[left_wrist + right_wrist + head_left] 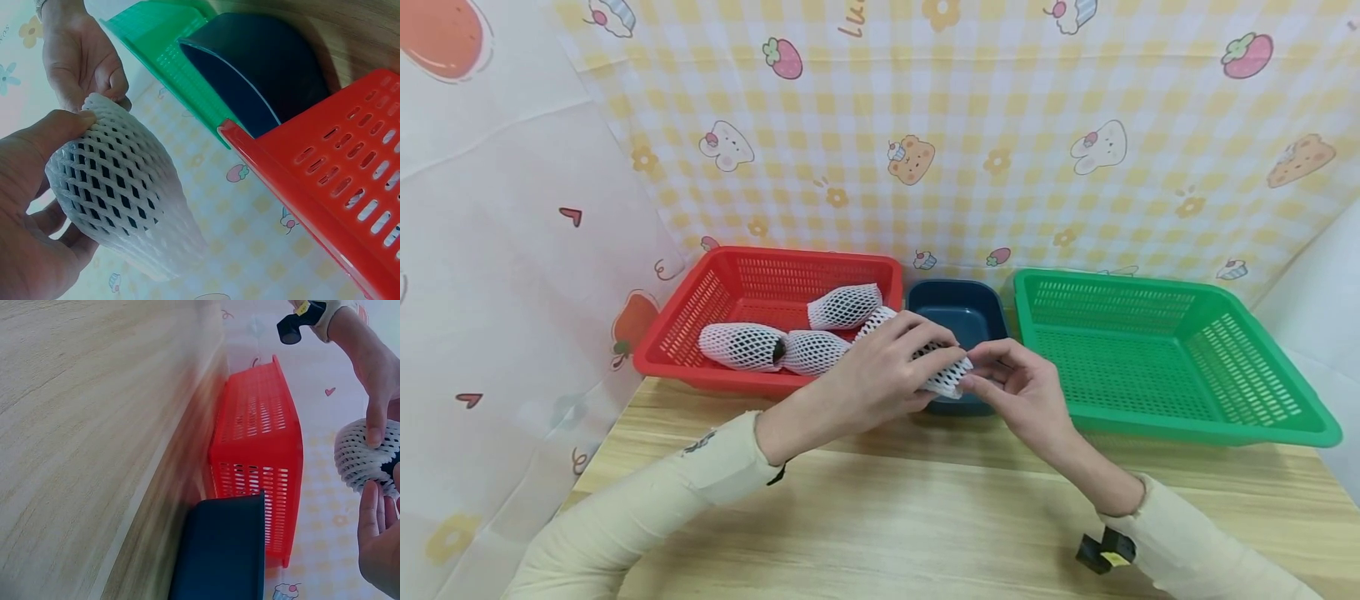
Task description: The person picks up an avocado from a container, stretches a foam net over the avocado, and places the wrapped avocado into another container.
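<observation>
My left hand [883, 362] grips a dark, rounded thing sheathed in a white foam net [115, 181], above the navy bin. The mesh covers most of it, and its kind cannot be told. At the sleeve's right end, the thumb and fingertips of my right hand [1026, 392] pinch the net's edge. A dark patch shows through the sleeve opening between the hands in the right wrist view. Several similar netted things, among them one netted piece [741, 346] with a dark end poking out, lie in the red basket [767, 262] to the left.
The navy bin [958, 292] stands between the red basket and a green basket [1120, 358] on the right. All three stand on a wooden table [880, 517] against a yellow checked cloth [850, 167]. A black wrist device [1105, 552] hangs at the right sleeve.
</observation>
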Tool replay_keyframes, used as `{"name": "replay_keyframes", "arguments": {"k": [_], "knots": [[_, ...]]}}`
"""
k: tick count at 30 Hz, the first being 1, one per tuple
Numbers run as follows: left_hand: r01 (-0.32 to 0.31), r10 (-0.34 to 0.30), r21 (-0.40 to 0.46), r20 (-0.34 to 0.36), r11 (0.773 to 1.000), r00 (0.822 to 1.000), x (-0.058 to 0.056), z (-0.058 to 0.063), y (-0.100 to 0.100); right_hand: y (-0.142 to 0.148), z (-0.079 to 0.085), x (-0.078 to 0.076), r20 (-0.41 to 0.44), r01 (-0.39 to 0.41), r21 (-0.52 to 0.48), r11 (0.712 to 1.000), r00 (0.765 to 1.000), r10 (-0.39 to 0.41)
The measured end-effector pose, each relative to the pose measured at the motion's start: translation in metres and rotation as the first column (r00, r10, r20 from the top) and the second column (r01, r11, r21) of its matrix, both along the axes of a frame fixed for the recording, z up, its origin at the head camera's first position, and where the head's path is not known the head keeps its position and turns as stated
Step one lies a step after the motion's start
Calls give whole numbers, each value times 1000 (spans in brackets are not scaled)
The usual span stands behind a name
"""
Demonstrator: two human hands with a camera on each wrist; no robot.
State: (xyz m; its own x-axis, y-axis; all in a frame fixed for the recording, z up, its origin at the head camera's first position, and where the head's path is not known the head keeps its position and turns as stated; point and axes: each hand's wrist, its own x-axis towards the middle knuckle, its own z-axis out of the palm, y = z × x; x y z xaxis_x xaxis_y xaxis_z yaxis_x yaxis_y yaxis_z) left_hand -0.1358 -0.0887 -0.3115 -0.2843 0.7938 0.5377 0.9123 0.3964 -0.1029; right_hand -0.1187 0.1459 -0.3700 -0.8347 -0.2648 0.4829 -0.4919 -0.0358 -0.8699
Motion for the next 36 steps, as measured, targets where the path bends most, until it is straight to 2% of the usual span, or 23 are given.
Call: {"name": "replay_keyframes", "arguments": {"k": [5, 9, 13, 17, 21, 27, 32, 36], "knots": [[11, -11, 12, 10, 1000, 1000, 1, 1, -1, -1, 0, 0, 11, -53, -17, 998, 999, 53], [5, -5, -1, 1, 1000, 1000, 0, 0, -1, -4, 3, 0, 141, -95, 32, 995, 986, 89], [-21, 20, -21, -28, 1000, 999, -1, -3, -1, -12, 7, -2, 321, -131, 20, 991, 940, 117], [-30, 29, -28, -53, 999, 998, -2, -3, 1, -17, 8, -4, 424, -162, -102, 982, 886, 190], [-33, 31, -28, -72, 999, 997, -2, -4, 2, -21, 6, -5, 466, -187, -201, 962, 845, 262], [-22, 20, -30, -73, 999, 997, -2, -7, 6, -29, 3, -7, 504, -185, -243, 952, 815, 287], [-19, 17, -31, -68, 999, 998, -1, -8, 10, -33, 1, -7, 511, -179, -245, 953, 811, 284], [-3, 2, -15, -54, 1000, 999, -2, -8, 9, -33, -1, -6, 505, -166, -242, 956, 819, 270]]}}
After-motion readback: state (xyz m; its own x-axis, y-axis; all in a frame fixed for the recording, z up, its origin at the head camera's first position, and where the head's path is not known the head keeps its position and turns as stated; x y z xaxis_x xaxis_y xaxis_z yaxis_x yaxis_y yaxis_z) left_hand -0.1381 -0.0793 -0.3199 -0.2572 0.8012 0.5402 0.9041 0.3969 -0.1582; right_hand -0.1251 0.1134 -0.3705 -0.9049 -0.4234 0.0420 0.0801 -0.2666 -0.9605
